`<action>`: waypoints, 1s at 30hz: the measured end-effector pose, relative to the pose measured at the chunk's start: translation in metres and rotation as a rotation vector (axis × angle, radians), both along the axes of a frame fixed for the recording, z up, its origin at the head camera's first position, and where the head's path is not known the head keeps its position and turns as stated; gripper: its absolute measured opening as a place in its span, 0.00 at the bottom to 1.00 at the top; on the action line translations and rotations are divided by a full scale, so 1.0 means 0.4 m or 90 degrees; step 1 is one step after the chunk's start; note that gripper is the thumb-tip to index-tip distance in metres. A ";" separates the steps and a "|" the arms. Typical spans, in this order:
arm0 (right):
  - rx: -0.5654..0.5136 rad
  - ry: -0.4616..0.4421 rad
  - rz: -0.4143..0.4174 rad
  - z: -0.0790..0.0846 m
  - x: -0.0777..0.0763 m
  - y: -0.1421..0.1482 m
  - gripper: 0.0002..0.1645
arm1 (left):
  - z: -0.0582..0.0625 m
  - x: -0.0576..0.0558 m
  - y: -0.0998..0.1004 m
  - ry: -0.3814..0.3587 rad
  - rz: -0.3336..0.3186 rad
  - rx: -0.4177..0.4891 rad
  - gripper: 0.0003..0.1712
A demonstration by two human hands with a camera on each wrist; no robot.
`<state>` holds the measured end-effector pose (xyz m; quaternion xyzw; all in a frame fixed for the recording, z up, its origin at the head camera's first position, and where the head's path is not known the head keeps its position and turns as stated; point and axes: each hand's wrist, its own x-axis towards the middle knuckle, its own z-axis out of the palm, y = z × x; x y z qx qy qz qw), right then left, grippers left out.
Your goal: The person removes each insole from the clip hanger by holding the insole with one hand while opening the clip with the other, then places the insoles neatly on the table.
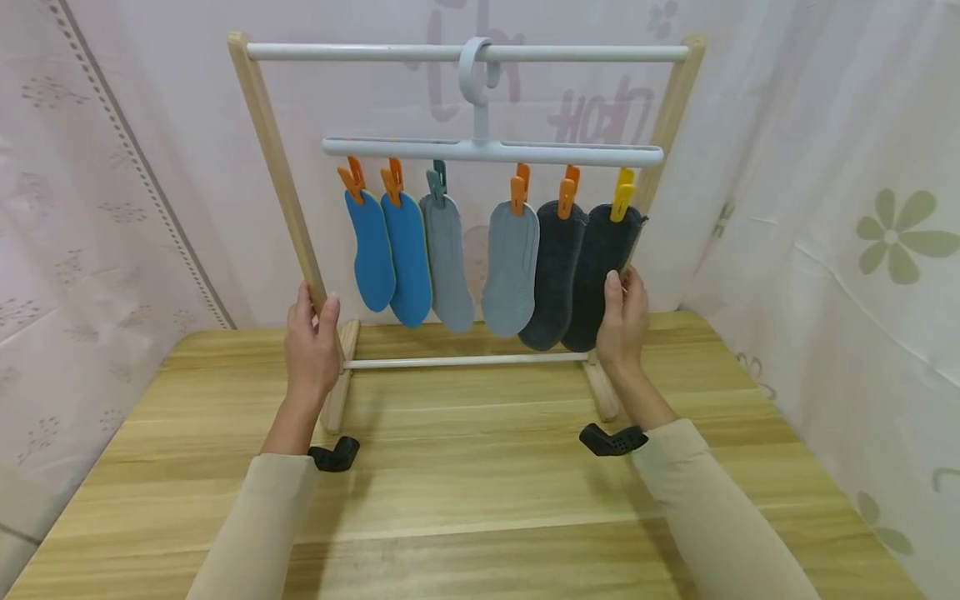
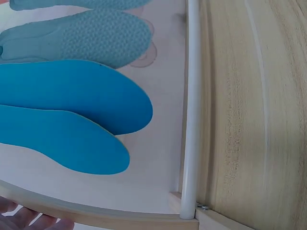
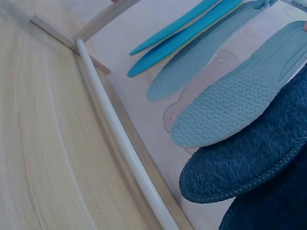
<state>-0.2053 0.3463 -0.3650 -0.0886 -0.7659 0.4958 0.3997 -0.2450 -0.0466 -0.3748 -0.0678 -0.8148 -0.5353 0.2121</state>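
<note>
My left hand [image 1: 313,346] grips the left wooden post [image 1: 279,171] of a small drying rack, and its fingertips show on that post in the left wrist view. The right post [image 1: 670,112] is held low down by my right hand [image 1: 625,321], whose thumb lies beside the outer dark insole [image 1: 592,275]. From the rack's top bar [image 1: 360,52] hangs a white hanger [image 1: 405,151]. Clipped under it are two blue insoles [image 1: 408,267], two grey insoles [image 1: 512,271] and two dark fuzzy insoles, the inner one [image 3: 240,167] partly behind a grey one.
Orange, green and yellow pegs [image 1: 622,196] pinch the insoles' tops. The rack's feet [image 1: 341,400] and white lower bar [image 1: 465,361] stand near the back of a wooden table [image 1: 465,500]. Patterned curtains [image 1: 847,125] surround it. Black devices [image 1: 611,440] sit at both wrists.
</note>
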 end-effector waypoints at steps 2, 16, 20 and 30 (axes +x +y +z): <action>0.005 0.005 0.001 0.000 0.000 -0.004 0.35 | 0.002 -0.003 -0.003 0.002 -0.001 0.002 0.41; -0.024 -0.121 0.065 0.031 0.038 0.012 0.40 | 0.014 -0.011 -0.015 -0.049 -0.042 0.006 0.43; -0.015 -0.171 0.082 0.040 0.054 0.015 0.43 | 0.020 -0.022 -0.028 -0.036 -0.071 0.014 0.42; -0.037 -0.189 0.181 0.074 0.074 0.023 0.42 | 0.024 -0.025 -0.034 0.020 -0.135 0.073 0.35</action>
